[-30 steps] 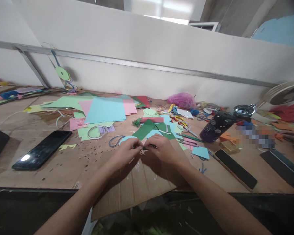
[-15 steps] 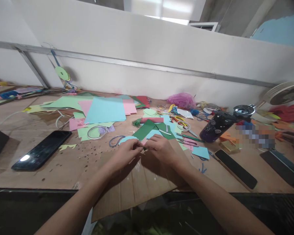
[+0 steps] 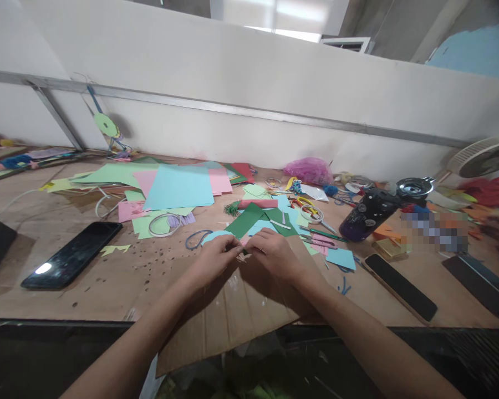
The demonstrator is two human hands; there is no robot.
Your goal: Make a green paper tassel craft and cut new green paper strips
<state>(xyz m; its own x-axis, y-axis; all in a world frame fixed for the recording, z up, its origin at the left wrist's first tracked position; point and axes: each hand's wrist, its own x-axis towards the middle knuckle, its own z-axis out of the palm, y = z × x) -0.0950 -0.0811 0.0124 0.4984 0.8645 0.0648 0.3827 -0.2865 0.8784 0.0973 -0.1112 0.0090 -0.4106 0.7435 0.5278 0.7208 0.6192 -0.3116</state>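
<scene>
Pinching a small dark piece [image 3: 245, 252] with left hand [image 3: 217, 256] and right hand [image 3: 276, 254], both grips narrow, over cardboard [image 3: 216, 321]; less of it shows beside the right hand than a second ago, suggesting a regrip, work ongoing; its long axis and pointing direction hidden, cannot tell.

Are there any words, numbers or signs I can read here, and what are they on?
None can be read.
Dark bottle: round pale marks, too small and blurred to make out.
Black phone: dark screen, no text visible.
Tan-edged phone: dark screen, no text visible.
</scene>
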